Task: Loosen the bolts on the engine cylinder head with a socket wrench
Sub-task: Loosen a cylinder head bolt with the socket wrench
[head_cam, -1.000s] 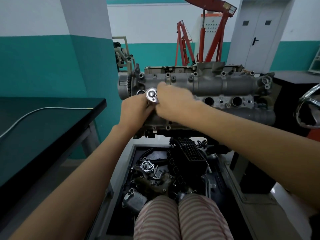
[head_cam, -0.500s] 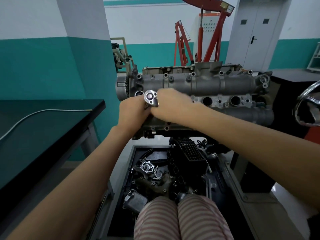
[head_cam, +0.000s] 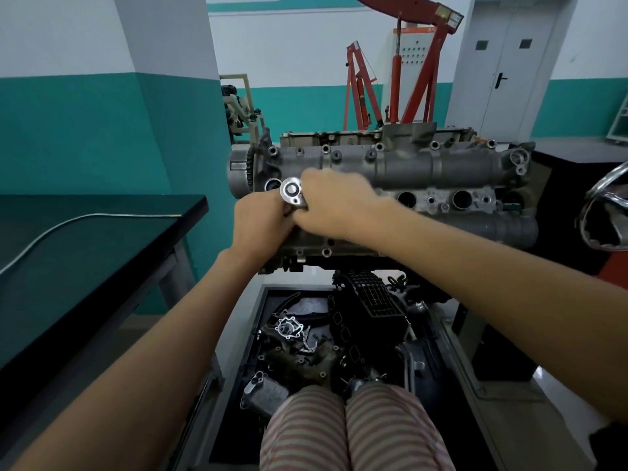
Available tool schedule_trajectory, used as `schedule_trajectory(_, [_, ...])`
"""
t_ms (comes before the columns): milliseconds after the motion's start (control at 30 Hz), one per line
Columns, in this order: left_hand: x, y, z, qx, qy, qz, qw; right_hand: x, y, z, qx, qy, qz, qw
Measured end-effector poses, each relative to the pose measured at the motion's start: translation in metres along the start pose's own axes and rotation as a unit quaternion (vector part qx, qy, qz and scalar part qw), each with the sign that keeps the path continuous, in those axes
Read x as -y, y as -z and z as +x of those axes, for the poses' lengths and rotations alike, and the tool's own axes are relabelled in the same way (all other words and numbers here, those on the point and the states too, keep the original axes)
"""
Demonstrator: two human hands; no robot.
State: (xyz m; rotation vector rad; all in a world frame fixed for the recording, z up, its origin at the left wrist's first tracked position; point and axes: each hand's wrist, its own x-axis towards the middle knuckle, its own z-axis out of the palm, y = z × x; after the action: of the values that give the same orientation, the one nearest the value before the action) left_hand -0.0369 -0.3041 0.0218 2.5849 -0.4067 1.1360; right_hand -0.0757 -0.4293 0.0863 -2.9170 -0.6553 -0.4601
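listing from the nearest item outward. striped trousers (head_cam: 353,430): the person's knees at the bottom edge. parts tray (head_cam: 253,338): open dark bin just beyond the knees, holding loose engine pieces, among them a bright cast housing (head_cam: 288,328) and a black ribbed cover (head_cam: 373,294).

left hand (head_cam: 260,226): curled at the near left end of the engine, fingers wrapped round something below the wrench head; what it holds is hidden, probably the socket or extension. right hand (head_cam: 336,205): closed over the handle of the socket wrench (head_cam: 291,191), only the round chrome ratchet head showing between the two hands. both hands touch each other at the tool.

cylinder head (head_cam: 407,171): grey casting lying across the stand, wrench seated at its left end, beside the toothed gear (head_cam: 250,168). bolts (head_cam: 325,148): several sit in place along the upper edge, and more along the lower edge; none visibly raised or removed. progress, as a judgement: early, one bolt at the left end being worked, the rest of the row to the right left to do. whether the present bolt has broken loose cannot be told.

black table (head_cam: 102,239): to the left, a thin metal rod lying on it. red engine hoist (head_cam: 418,62): behind the engine. grey double door (head_cam: 506,69): far right wall.
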Motion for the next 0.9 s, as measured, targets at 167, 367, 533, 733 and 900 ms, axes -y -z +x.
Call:
schedule_trajectory(167, [-0.001, -0.001, 0.001, -0.019, -0.018, -0.011, 1.0, 0.003, -0.002, 0.0, -0.05, -0.042, -0.006, 0.998])
schedule_trajectory(367, [0.004, -0.003, 0.002, 0.047, 0.065, -0.073, 0.994, 0.015, -0.008, -0.008, 0.165, -0.165, 0.659, 0.715])
schedule_trajectory(533, [0.003, -0.005, 0.002, -0.053, -0.049, -0.002, 0.997, -0.01, 0.004, -0.001, -0.035, 0.001, -0.064, 0.997])
schedule_trajectory(733, [0.005, -0.001, 0.001, -0.036, -0.046, -0.034, 0.998, 0.011, -0.013, -0.008, 0.192, -0.169, 0.665, 0.702])
schedule_trajectory(900, [0.003, 0.0, 0.001, 0.004, -0.025, 0.003, 1.0, 0.017, -0.028, -0.008, 0.105, -0.153, 0.679, 0.71])
